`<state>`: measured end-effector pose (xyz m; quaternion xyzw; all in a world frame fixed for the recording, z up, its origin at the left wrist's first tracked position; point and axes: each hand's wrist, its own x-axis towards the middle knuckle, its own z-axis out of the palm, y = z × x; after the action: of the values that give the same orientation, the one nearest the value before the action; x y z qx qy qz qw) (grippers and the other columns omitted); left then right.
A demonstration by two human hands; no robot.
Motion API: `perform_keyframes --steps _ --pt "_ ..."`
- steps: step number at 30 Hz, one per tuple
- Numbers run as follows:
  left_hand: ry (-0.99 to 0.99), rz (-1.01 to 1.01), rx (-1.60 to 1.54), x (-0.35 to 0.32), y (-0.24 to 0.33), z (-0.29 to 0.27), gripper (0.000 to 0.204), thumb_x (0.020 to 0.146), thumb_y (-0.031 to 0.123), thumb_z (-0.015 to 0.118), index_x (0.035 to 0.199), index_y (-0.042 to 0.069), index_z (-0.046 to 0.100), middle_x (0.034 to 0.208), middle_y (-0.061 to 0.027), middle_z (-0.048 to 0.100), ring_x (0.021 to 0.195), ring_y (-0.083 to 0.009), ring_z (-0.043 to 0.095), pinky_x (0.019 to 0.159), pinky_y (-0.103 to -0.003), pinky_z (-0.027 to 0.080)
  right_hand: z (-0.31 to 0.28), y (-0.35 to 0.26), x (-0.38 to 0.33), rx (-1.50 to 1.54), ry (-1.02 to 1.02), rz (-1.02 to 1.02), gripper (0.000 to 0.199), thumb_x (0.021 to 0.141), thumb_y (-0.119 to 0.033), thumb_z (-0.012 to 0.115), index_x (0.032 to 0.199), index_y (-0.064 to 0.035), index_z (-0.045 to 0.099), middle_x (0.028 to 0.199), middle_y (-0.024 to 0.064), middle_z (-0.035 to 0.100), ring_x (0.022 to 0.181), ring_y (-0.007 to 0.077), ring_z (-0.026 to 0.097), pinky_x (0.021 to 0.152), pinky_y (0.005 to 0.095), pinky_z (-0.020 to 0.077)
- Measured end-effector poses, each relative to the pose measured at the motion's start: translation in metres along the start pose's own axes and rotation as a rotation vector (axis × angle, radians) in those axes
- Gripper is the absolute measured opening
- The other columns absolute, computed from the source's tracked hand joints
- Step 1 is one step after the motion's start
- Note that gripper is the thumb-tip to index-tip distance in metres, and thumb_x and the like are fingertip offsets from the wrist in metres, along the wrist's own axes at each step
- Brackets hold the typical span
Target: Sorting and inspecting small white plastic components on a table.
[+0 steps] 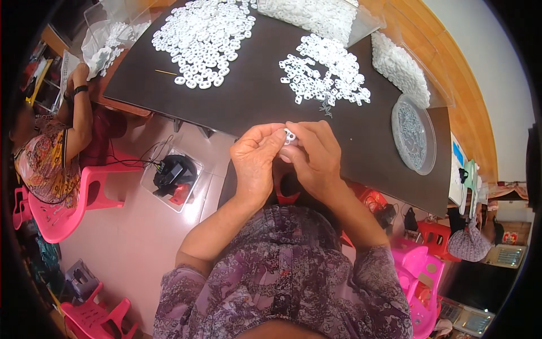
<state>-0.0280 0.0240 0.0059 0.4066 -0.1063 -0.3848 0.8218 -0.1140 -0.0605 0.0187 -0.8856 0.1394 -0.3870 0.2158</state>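
A small white plastic piece with round holes [289, 135] is pinched between my two hands just off the table's near edge. My left hand [255, 161] is closed, its thumb and fingertips against the piece's left side. From the other side my right hand [314, 151] grips it, fingers curled and thumb below. Beyond my hands lies a loose pile of small white two-holed pieces [337, 70], with a few little grey parts [326, 108] at its near edge. Farther left spreads a bigger heap of rounded oval white pieces [204, 42]. My fingers hide part of the held piece.
A round clear dish of small grey parts [411, 134] sits at the dark table's [237, 104] right. Clear bins of white pieces [401, 69] stand behind. A thin yellowish stick [165, 72] lies left. Another person [56, 147] works at far left, on a pink chair [84, 195].
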Motion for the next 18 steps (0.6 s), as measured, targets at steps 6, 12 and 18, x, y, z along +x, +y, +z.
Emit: perform_keyframes --steps 6,12,18 --pt "0.002 -0.02 0.002 0.0 0.0 -0.002 0.012 0.088 0.003 0.058 0.096 -0.006 0.061 0.084 -0.0081 0.065 0.066 -0.0088 0.059 0.059 -0.02 0.048 0.001 0.0 -0.004 -0.021 0.04 0.004 0.031 0.067 0.004 0.069 0.097 0.0017 0.063 0.088 0.0121 0.06 0.069 0.0226 0.055 0.057 0.0301 0.0463" --pt "-0.108 -0.001 0.051 -0.001 0.003 -0.008 0.016 0.089 0.005 0.058 0.1 -0.006 0.062 0.085 -0.0079 0.065 0.067 -0.0087 0.058 0.063 -0.02 0.048 -0.001 0.002 -0.006 -0.001 0.05 -0.047 0.029 0.068 0.004 0.068 0.097 0.0017 0.064 0.083 0.0103 0.06 0.067 0.0209 0.055 0.056 0.0298 0.044" --pt "-0.214 0.03 0.045 0.002 -0.001 -0.017 0.021 0.089 0.008 0.06 0.105 -0.005 0.062 0.089 -0.0074 0.065 0.07 -0.009 0.057 0.065 -0.02 0.047 -0.001 0.001 -0.008 0.048 0.085 -0.048 0.029 0.069 -0.002 0.071 0.097 0.0026 0.062 0.084 0.011 0.06 0.066 0.0238 0.053 0.055 0.0322 0.0432"
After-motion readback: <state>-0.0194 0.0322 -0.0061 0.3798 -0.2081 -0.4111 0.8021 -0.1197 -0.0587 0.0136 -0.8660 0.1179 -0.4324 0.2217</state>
